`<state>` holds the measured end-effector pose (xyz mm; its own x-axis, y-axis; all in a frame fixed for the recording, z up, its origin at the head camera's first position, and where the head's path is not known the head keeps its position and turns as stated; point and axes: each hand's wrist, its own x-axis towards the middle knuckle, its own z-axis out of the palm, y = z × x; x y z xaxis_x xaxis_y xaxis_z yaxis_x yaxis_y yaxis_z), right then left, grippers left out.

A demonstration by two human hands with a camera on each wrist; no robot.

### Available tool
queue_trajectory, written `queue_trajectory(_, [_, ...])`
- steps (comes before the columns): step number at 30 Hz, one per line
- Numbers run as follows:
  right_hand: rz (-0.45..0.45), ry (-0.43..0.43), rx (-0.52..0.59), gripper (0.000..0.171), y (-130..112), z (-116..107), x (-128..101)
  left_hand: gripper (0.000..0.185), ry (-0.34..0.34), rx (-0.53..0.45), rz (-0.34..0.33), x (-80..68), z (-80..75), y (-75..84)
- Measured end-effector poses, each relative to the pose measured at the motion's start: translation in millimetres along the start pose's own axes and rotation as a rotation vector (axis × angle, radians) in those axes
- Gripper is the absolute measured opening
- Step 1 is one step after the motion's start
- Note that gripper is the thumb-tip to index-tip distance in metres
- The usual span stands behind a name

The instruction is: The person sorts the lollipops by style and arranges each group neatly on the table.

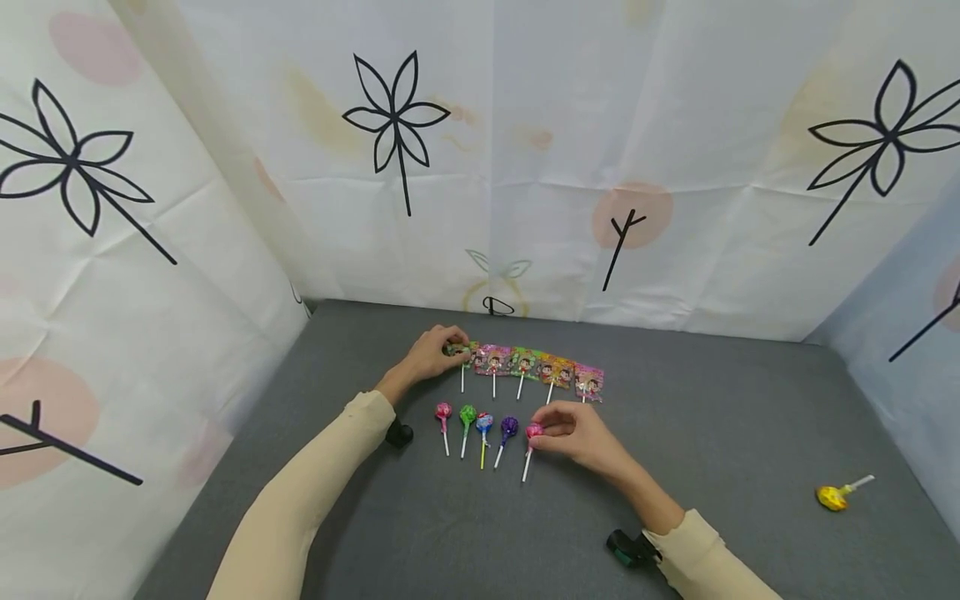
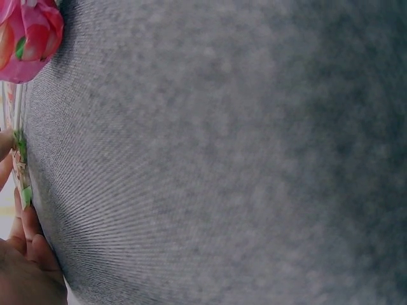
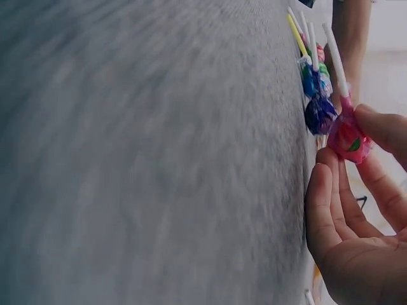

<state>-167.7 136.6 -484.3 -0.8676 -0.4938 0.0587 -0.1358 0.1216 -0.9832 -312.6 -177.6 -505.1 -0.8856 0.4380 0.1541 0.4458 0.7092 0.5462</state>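
Observation:
My right hand [image 1: 579, 436] pinches a pink-wrapped round lollipop [image 3: 348, 140] by its head between thumb and forefinger, its white stick pointing away from the palm. To its left lie more round lollipops: a purple one [image 1: 509, 427], a blue one with a yellow stick [image 1: 483, 423], a green one [image 1: 468, 415] and a pink-red one [image 1: 443, 412]. Behind them, my left hand [image 1: 432, 353] holds the leftmost flat-packed lollipop [image 1: 462, 357] of a row. In the left wrist view, its thumb and fingers [image 2: 30, 222] grip opposite ends of the green-edged packet.
Several flat printed packets with white sticks continue the row, among them an orange one [image 1: 557, 370] and a pink one [image 1: 589, 382]. A yellow lollipop [image 1: 832, 498] lies apart at the right on the grey table [image 1: 720, 417]. Patterned white cloth [image 1: 525, 167] hangs behind.

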Motion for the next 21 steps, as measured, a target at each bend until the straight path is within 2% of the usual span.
queue_trajectory(7, [-0.005, 0.008, -0.016, 0.026, 0, 7, 8, 0.021, 0.003, -0.01, 0.0, -1.3, -1.0, 1.9])
queue_trajectory(21, [0.036, 0.011, -0.033, 0.027, -3, 9, 13, 0.023, -0.025, -0.004, -0.019, 6.0, 5.7, -14.8])
